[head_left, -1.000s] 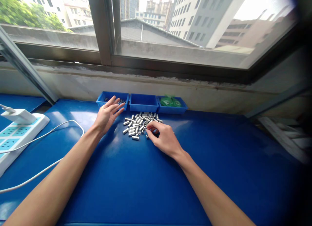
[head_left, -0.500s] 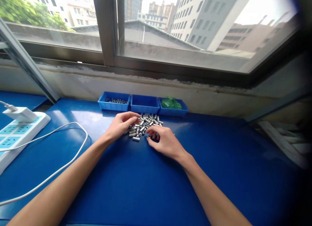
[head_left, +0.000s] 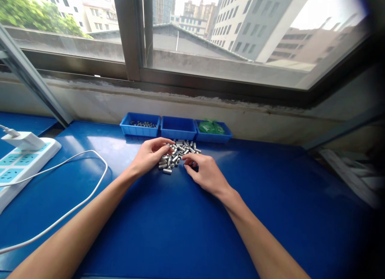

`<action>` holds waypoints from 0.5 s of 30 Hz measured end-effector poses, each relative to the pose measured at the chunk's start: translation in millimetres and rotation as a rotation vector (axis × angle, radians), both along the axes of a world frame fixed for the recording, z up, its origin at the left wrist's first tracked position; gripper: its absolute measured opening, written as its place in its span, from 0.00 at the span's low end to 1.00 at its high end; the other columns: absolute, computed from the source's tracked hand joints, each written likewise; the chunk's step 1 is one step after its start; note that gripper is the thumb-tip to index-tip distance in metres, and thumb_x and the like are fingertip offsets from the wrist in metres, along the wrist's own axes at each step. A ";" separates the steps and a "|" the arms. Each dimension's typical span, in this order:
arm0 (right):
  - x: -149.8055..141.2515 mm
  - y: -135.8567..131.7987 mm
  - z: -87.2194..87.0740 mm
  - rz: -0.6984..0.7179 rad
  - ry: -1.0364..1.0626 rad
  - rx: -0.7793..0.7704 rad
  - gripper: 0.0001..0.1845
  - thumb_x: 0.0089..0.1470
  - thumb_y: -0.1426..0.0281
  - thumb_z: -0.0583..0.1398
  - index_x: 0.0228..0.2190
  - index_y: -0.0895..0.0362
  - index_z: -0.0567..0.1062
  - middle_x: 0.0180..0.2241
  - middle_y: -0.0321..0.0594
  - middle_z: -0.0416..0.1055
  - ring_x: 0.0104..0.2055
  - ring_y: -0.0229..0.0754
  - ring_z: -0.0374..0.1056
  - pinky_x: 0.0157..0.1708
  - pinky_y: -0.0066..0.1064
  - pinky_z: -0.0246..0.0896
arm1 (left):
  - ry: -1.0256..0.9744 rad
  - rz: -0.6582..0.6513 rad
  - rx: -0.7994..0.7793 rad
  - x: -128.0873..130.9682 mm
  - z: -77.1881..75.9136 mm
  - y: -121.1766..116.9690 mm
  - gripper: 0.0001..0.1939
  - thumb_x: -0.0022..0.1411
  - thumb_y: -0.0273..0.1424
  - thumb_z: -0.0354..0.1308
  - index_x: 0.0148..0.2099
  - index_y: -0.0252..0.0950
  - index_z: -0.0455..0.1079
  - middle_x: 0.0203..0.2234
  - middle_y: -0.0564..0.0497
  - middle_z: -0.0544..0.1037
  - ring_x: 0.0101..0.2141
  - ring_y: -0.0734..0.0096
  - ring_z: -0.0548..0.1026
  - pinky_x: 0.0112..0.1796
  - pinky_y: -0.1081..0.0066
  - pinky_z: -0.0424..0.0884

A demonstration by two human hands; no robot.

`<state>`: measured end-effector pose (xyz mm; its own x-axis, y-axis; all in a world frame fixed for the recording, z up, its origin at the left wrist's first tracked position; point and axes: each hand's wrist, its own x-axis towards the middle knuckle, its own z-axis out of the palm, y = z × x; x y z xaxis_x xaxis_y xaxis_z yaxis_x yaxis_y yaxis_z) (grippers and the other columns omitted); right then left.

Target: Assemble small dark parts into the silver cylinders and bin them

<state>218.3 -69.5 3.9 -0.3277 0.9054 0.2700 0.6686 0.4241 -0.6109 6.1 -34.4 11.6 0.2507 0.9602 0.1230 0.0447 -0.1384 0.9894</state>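
Observation:
A pile of short silver metal standoffs (head_left: 179, 150) lies on the blue tabletop (head_left: 180, 223). My left hand (head_left: 152, 154) is at the pile's left side, its fingers curved over the pieces and the thumb close to the index finger. Whatever lies between those fingertips is too small to make out. Along the pile's right edge rests my right hand (head_left: 205, 171), fingers curled loosely, with a gap between thumb and index finger; no piece shows in it. Both hands hide part of the pile.
Behind the pile stand three blue bins: the left bin (head_left: 140, 130) holds small screws, the middle bin (head_left: 178, 134) shows a bare bottom, the right bin (head_left: 214, 138) holds green bags (head_left: 211, 127). A power strip (head_left: 27, 162) and white cable (head_left: 104, 172) lie left, beneath a window.
My left hand has come from in front of the left bin, fingers spread, down to the pile's left side, where its fingers have curled. My right hand has stayed at the pile, shifting slightly right.

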 end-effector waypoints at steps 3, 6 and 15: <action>-3.9 1.0 -1.3 -0.039 0.230 -0.093 0.08 0.54 0.71 0.62 0.38 0.53 0.78 0.33 0.38 0.78 0.35 0.42 0.75 0.40 0.34 0.69 | -0.003 -0.013 0.001 -0.6 -2.4 0.3 0.17 0.59 0.38 0.62 0.47 0.35 0.78 0.33 0.46 0.83 0.37 0.61 0.80 0.39 0.68 0.72; -8.3 2.7 -1.8 -0.097 0.610 -0.271 0.10 0.49 0.67 0.68 0.35 0.55 0.77 0.33 0.38 0.78 0.37 0.42 0.75 0.40 0.34 0.71 | 0.008 -0.041 0.003 -1.4 -5.4 0.5 0.16 0.60 0.39 0.61 0.46 0.35 0.78 0.36 0.45 0.83 0.39 0.60 0.80 0.40 0.68 0.73; -11.4 3.6 2.5 -0.159 1.118 -0.531 0.17 0.42 0.63 0.73 0.31 0.55 0.74 0.33 0.36 0.77 0.40 0.40 0.75 0.46 0.33 0.70 | 0.055 -0.177 0.116 8.5 -4.9 -10.1 0.19 0.61 0.38 0.62 0.52 0.36 0.75 0.44 0.44 0.81 0.41 0.61 0.79 0.44 0.66 0.75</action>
<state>206.9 -65.9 6.4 -0.0309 0.9963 -0.0807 -0.3059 -0.0863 -0.9481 14.5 -44.5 6.7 0.4238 0.8808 0.2113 0.0627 -0.2612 0.9632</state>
